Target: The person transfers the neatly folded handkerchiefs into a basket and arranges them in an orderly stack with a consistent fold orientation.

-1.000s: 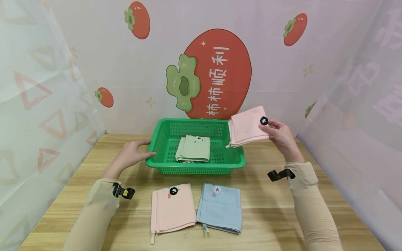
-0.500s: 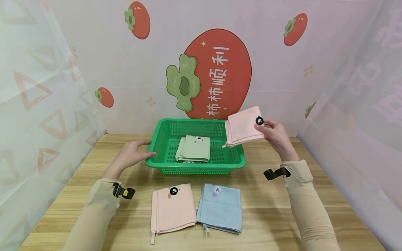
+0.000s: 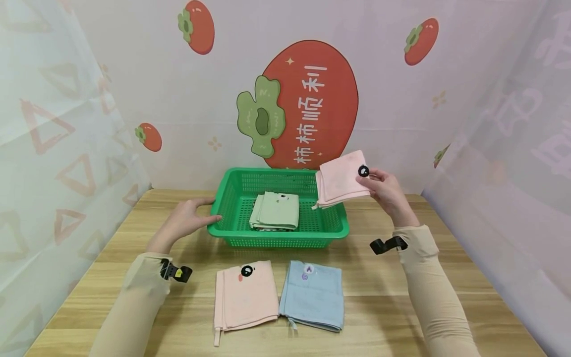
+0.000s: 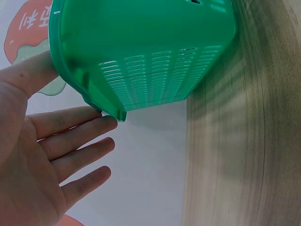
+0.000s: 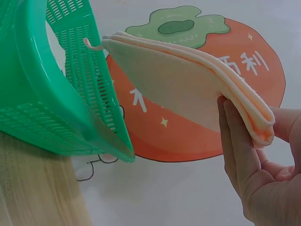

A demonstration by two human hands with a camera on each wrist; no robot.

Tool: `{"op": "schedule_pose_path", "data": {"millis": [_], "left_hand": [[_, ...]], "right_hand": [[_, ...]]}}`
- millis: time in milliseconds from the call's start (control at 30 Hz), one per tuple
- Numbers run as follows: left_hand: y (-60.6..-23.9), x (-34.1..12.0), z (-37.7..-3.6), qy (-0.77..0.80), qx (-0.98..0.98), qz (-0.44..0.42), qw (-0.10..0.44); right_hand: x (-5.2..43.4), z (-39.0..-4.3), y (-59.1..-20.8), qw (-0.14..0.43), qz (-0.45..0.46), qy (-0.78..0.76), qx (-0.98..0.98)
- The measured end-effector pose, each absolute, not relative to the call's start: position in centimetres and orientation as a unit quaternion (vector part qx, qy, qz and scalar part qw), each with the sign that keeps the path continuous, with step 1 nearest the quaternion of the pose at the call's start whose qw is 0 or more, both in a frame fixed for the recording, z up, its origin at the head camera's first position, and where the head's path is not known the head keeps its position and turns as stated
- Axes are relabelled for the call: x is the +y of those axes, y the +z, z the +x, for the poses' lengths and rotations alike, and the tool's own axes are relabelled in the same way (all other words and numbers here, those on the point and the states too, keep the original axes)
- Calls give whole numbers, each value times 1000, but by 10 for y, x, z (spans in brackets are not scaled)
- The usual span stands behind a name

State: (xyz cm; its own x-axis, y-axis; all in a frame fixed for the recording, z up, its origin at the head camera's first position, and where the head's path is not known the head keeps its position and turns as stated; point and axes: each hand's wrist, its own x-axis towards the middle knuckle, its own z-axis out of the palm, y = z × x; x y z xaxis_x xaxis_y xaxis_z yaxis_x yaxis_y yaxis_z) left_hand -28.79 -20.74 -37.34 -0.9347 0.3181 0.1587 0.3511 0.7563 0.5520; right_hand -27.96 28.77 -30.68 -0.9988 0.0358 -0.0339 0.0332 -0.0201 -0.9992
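Note:
My right hand [image 3: 384, 191] pinches a folded pink towel [image 3: 341, 179] by its edge and holds it in the air above the right rim of a green plastic basket [image 3: 232, 191]. In the right wrist view the pink towel [image 5: 188, 89] hangs flat beside the basket wall [image 5: 42, 99], thumb on one side and fingers [image 5: 237, 150] on the other. A folded green towel [image 3: 275, 210] lies inside the basket. My left hand [image 3: 187, 220] rests with straight fingers against the basket's left corner; the left wrist view shows the fingertips [image 4: 101, 125] touching the basket's rim [image 4: 101, 101].
Two more folded towels lie on the wooden table [image 3: 401, 292] in front of the basket: a peach one [image 3: 245, 295] and a blue one [image 3: 313, 295]. A printed persimmon backdrop [image 3: 308, 104] closes the back, and cloth walls stand on both sides.
My right hand has carried the pink towel a little to the left, further over the basket's right rim. The left hand and the basket have not moved.

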Motion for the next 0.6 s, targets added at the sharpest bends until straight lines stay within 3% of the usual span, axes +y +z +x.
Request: {"op": "schedule_pose_path", "data": {"millis": [600], "left_hand": [[-374, -208, -288, -298, -938, -175, 28]], "right_hand": [[267, -291, -315, -26, 8, 697, -717]]}}
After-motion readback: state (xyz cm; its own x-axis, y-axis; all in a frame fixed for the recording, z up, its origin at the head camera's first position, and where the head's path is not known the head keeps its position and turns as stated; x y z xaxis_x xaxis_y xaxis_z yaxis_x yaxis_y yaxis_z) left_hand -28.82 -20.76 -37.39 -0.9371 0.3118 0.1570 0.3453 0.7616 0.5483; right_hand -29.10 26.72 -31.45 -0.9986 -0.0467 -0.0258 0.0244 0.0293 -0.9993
